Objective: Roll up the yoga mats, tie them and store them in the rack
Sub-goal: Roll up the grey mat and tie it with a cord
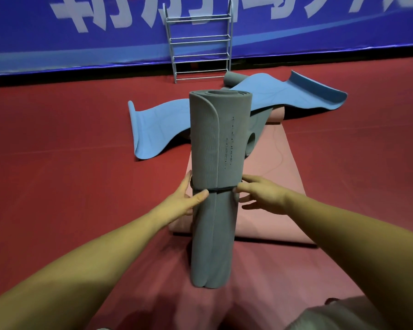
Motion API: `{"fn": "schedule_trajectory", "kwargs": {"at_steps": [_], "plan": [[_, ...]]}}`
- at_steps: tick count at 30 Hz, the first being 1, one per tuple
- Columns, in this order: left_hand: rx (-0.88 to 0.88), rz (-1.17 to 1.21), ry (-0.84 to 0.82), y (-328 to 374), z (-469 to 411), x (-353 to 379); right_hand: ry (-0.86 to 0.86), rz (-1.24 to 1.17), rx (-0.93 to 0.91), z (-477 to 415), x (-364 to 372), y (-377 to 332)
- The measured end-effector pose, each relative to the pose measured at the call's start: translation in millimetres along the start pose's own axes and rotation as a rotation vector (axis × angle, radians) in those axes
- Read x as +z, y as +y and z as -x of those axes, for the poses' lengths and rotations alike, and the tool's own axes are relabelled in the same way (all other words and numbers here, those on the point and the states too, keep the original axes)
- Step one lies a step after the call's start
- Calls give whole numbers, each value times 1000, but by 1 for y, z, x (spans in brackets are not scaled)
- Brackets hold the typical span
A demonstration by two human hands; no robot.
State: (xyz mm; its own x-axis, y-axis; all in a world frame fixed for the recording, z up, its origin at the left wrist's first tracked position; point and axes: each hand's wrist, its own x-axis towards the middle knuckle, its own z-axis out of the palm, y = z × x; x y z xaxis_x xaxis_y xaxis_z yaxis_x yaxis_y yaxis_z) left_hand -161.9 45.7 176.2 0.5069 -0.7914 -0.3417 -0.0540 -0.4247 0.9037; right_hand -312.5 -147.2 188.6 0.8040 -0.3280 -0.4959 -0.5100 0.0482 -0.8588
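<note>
Grey rolled foam yoga mat (218,144) upright on flat pink mat (279,186). Left hand (184,198) grips roll, thumb on thin dark band (221,189); right hand (262,196) pinches band. Advice: keep band level, roll tight. White wire rack (199,44) well apart.

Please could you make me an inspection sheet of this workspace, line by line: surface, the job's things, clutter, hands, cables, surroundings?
Surface: red floor; a pink mat lies flat on it.
Job's things: grey rolled mat stands upright on the pink mat, with a dark band round its middle; blue mat lies unrolled and wavy behind it; second grey roll lies beside the rack, which holds no mat.
Clutter: nothing seen.
Grippers: left hand holds the grey rolled mat at the band; right hand seems to pinch the dark band at the right edge.
Cables: nothing seen.
Surroundings: blue banner with white letters behind the rack.
</note>
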Motion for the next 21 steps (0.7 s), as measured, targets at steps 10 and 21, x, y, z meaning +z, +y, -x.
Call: {"fn": "schedule_trajectory", "kwargs": {"at_steps": [10,21], "plan": [[-52,230,-8,-8,-19,-25,69,-39,-66,-20,13,3],[-31,72,-51,13,-9,-14,30,-106,-56,3,9,-21]]}}
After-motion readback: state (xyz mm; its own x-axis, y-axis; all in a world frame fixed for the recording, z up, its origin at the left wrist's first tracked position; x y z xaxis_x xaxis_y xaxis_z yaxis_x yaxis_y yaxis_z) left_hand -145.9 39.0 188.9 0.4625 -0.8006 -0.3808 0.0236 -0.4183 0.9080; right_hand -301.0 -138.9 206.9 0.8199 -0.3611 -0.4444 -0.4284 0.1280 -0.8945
